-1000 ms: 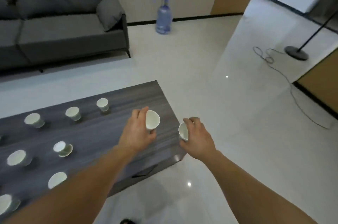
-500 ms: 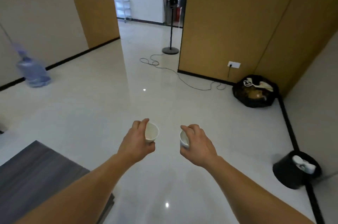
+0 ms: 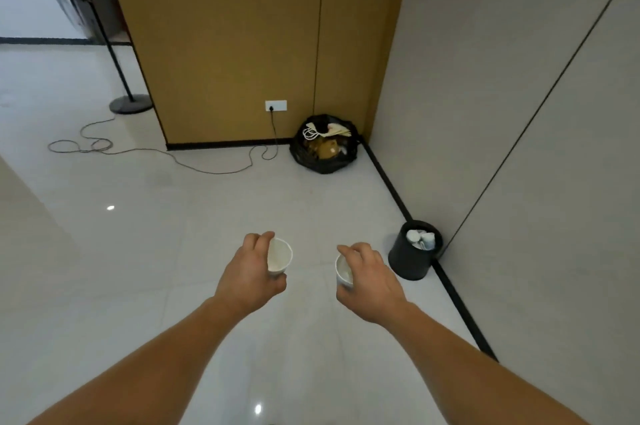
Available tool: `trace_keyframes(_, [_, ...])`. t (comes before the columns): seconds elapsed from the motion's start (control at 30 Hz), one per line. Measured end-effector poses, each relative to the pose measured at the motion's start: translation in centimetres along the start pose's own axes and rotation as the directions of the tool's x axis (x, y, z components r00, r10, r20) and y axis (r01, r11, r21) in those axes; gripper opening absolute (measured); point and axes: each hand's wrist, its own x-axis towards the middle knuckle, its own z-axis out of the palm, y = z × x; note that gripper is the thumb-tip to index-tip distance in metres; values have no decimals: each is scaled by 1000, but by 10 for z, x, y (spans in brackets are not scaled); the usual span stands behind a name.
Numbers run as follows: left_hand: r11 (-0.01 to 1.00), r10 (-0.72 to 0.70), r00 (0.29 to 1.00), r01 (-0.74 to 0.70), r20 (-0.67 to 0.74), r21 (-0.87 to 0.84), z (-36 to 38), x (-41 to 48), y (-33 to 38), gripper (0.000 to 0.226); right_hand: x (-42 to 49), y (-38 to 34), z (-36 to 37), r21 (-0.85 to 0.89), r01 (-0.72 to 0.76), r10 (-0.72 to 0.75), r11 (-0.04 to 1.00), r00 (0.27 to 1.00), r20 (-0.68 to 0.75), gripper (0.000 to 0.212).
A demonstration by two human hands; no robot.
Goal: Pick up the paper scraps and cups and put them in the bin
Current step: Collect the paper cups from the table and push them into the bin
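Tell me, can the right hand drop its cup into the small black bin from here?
Probably not yet. The right hand grips its cup, but the black bin stands on the floor ahead, by the wall. Bare floor lies between, so stepping closer should do.

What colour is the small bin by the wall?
Black, holding white cups; the bin shows best in the head view.

1. My left hand (image 3: 251,277) is bare, with short, plain fingernails.
2. My right hand (image 3: 372,280) is bare as well.
3. My left forearm (image 3: 156,365) shows bare skin from the wrist down to the bottom edge of the view.
4. My right forearm (image 3: 467,365) is uncovered along the same stretch.
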Motion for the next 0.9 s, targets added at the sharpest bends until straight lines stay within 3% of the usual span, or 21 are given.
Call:
trace_keyframes(0.27, [964, 265, 956, -261, 122, -54, 56, 135, 78, 83, 42, 88, -35, 1, -294, 292, 956, 949, -121, 70])
trace_keyframes(0.47, [918, 394, 893, -394, 218, -47, 126, 207, 157, 90, 70, 172, -54, 23, -405, 403, 914, 900, -169, 71])
trace_keyframes(0.9, [920, 392, 869, -379, 301, -103, 259, 339, 295, 82, 160, 392, -119, -33, -464, 458, 885, 882, -115, 71])
